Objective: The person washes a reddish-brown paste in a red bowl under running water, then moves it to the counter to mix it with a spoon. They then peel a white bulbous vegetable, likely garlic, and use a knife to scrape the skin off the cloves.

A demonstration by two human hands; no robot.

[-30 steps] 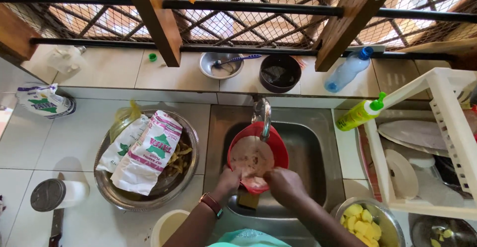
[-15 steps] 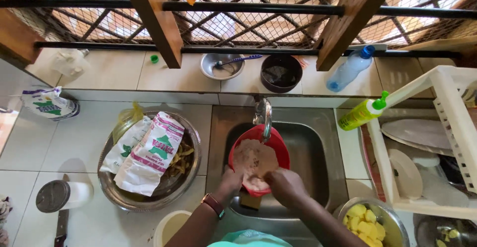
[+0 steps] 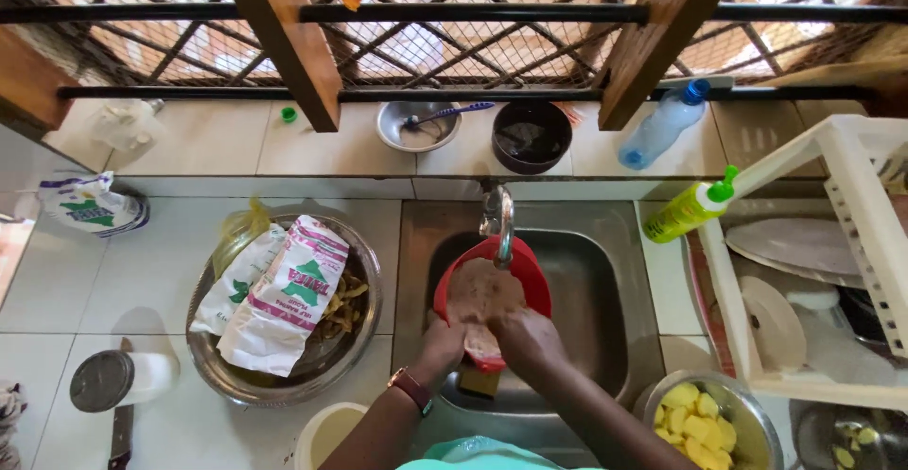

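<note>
A red plastic bowl [image 3: 532,271] sits in the steel sink [image 3: 605,290] under the tap [image 3: 497,217]. It holds brownish water with something pale in it. My left hand [image 3: 438,349] grips the bowl's near left rim; a watch is on that wrist. My right hand [image 3: 526,341] is at the bowl's near edge, fingers curled on the pale thing in the water. A yellow sponge [image 3: 480,381] lies in the sink just below the bowl, partly hidden by my hands.
Left of the sink, a steel basin [image 3: 355,361] holds flour bags and peelings. A cup [image 3: 326,429], a lidded jar [image 3: 118,380] and a knife [image 3: 120,437] lie near the front. A bowl of cut yellow pieces [image 3: 700,418], a soap bottle [image 3: 690,210] and a white dish rack [image 3: 832,243] stand right.
Both hands stay at the red bowl's near rim, shifting only slightly. The view has moved a little; nothing else has moved.
</note>
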